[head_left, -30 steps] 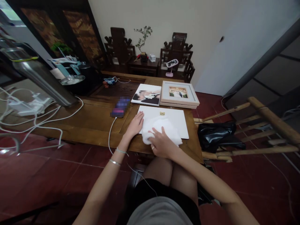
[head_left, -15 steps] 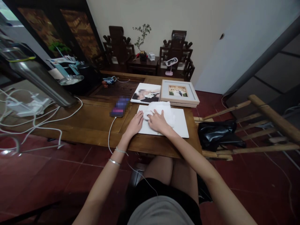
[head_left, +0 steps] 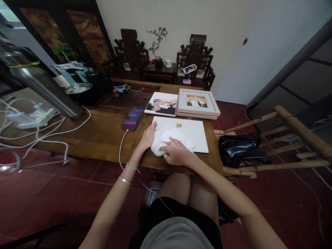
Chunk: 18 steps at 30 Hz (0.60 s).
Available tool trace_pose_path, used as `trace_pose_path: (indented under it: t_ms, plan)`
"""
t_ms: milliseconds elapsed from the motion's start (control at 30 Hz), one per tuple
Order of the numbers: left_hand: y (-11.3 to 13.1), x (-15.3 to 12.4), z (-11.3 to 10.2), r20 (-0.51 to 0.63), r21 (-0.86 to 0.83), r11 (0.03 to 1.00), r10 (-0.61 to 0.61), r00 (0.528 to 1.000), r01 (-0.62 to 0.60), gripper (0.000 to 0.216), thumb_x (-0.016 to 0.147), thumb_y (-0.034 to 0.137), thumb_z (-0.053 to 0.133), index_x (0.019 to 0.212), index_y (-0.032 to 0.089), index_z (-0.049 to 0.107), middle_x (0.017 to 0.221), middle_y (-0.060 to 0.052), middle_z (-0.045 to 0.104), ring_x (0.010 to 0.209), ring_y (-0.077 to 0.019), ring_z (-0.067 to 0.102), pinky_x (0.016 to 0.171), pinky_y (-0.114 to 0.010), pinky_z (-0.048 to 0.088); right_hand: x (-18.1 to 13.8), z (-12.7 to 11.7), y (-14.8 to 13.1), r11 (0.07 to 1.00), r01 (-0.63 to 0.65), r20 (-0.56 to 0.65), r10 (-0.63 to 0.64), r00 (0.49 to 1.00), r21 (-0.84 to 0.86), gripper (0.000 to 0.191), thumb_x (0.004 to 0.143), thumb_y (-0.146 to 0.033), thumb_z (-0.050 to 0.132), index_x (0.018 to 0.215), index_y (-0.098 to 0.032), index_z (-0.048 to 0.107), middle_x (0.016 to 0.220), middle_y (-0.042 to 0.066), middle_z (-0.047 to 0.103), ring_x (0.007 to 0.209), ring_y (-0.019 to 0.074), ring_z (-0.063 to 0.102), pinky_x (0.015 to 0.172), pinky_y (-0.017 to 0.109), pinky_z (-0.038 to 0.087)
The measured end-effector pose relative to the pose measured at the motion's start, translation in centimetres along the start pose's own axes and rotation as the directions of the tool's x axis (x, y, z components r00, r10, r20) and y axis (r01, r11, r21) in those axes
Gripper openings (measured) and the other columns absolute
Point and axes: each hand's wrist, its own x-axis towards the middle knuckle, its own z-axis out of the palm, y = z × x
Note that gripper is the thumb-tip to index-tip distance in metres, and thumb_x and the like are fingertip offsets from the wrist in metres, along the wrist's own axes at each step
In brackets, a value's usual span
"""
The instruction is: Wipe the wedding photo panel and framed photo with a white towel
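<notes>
White cloth bunched on a white panel

Thick and soft-looking, the white cloth [head_left: 169,134] lies creased at centre frame, over the left part of a smooth rectangular panel [head_left: 198,136] with a small gold emblem [head_left: 178,125]. Its rolled near end bulges past the panel's front edge. The right hand [head_left: 177,152] presses on it, index finger stretched, other fingers partly curled; whether they pinch cloth, I cannot tell. The left hand [head_left: 147,137] rests beside the cloth at the panel's left edge, fingers outstretched.

Just below runs the front edge of the wooden bench [head_left: 103,135]; a narrow wood strip borders the panel's right. A picture frame [head_left: 198,101] and photo print [head_left: 161,103] sit close behind; leftward, wood stretches past the phone [head_left: 132,118].
</notes>
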Motion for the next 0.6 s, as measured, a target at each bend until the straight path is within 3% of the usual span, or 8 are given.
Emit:
trace_pose_path:
  t_ms: [100,267,433,600]
  plan:
    - [0.1,-0.1,0.2,0.027,0.072,0.997,0.033,0.999,-0.034,0.061,0.097,0.046,0.018,0.132,0.007,0.048,0.141,-0.014,0.046,0.133,-0.0197,0.039,0.114,-0.035,0.026,0.3,-1.2,1.8,0.991,-0.131,0.000,0.131,0.991,-0.036,0.030,0.085,-0.023,0.043,0.101,-0.017,0.068,0.092,0.012,0.070,0.090,0.0252,0.063,0.094,0.040,0.038]
    - [-0.3,0.0,0.5,0.082,0.151,0.984,0.083,0.993,-0.095,0.054,0.095,0.040,0.024,0.130,0.007,0.050,0.141,-0.015,0.045,0.136,-0.0221,0.035,0.115,-0.039,0.023,4.0,-1.4,5.9,0.943,-0.331,-0.057,0.332,0.942,0.019,0.036,0.087,-0.022,0.037,0.110,-0.017,0.064,0.103,0.013,0.069,0.097,0.0280,0.061,0.084,0.035,0.042]
    - [-1.0,0.1,0.6,0.120,0.226,0.957,0.159,0.980,-0.183,0.046,0.091,0.030,0.036,0.131,0.012,0.049,0.143,-0.014,0.043,0.137,-0.0262,0.032,0.114,-0.047,0.023,8.8,-1.5,7.0,0.916,-0.358,-0.066,0.375,0.925,0.183,0.038,0.085,-0.020,0.035,0.111,-0.017,0.063,0.113,0.009,0.066,0.104,0.0265,0.057,0.085,0.031,0.041]
    - [-1.0,0.1,0.5,0.133,0.262,0.941,0.184,0.974,-0.214,0.047,0.090,0.029,0.036,0.132,0.010,0.048,0.143,-0.015,0.042,0.136,-0.0269,0.033,0.113,-0.047,0.024,11.9,-2.6,6.9,0.885,-0.407,0.005,0.417,0.909,0.224,0.039,0.082,-0.024,0.038,0.111,-0.017,0.062,0.120,0.012,0.062,0.107,0.0290,0.056,0.083,0.034,0.043]
